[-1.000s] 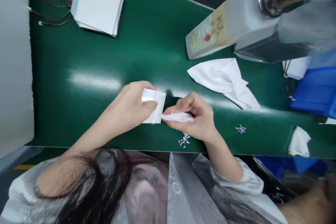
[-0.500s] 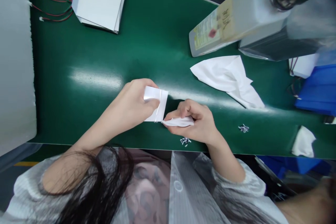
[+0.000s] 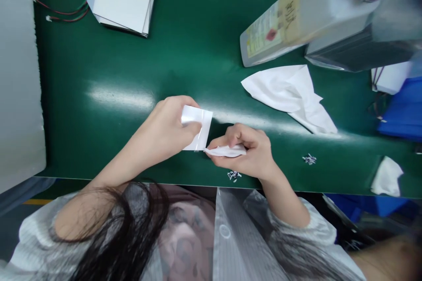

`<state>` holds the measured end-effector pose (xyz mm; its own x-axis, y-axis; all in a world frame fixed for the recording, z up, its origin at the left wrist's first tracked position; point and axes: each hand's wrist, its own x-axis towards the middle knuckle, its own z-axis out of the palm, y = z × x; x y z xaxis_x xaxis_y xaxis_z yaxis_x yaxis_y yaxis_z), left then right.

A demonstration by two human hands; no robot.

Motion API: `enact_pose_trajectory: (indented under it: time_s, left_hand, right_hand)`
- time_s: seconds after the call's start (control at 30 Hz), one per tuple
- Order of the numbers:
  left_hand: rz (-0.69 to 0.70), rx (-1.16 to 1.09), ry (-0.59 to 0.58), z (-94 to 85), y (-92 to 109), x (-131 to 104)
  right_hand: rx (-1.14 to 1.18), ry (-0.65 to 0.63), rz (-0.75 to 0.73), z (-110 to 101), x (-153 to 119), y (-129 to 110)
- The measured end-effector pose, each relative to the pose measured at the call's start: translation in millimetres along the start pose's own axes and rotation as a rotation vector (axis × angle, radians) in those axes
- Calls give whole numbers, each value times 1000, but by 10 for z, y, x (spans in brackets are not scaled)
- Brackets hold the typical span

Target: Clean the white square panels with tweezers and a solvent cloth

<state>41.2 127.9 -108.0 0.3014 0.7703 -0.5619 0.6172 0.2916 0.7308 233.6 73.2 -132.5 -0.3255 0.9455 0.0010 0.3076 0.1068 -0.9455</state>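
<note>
Wiping step in hand, by the look of it. Left hand point(image 3: 165, 129) pinches a small white panel point(image 3: 198, 129) near the front edge of the green surface point(image 3: 115, 74), fingers closed over its left half. Right hand point(image 3: 249, 151), fingers curled shut, presses a folded white wipe point(image 3: 226, 152) against the panel's lower right corner. Next move calls for a steady grip while the wipe travels along the edge, possibly the face.

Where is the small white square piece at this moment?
In the head view, the small white square piece is near the centre, pinched in the left hand above the green mat, its lower corner meeting the folded wipe in the right hand.
</note>
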Motion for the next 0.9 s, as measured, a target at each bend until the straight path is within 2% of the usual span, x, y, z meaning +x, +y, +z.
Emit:
enact_pose_trajectory:
  time_s: [0.13, 0.23, 0.37, 0.53, 0.63, 0.77, 0.9]
  left_hand:
    - [-8, 5, -5, 5, 5, 3]
    - [1, 3, -3, 1, 8, 3]
    - [-18, -6, -8, -3, 12, -5]
    - [-28, -12, -9, 0, 25, -11]
    - [-27, -4, -14, -1, 24, -5]
    - [-3, 7, -5, -11, 13, -3]
    - [-13, 7, -6, -12, 9, -7]
  right_hand:
    - [68, 44, 37, -2, 4, 2]
    - [-19, 1, 3, -9, 7, 4]
    - [36, 18, 53, -18, 8, 1]
    - [-30, -51, 14, -32, 11, 2]
    - [60, 1, 40, -30, 9, 11]
    - [-23, -23, 13, -25, 5, 17]
    - [72, 18, 67, -38, 15, 8]
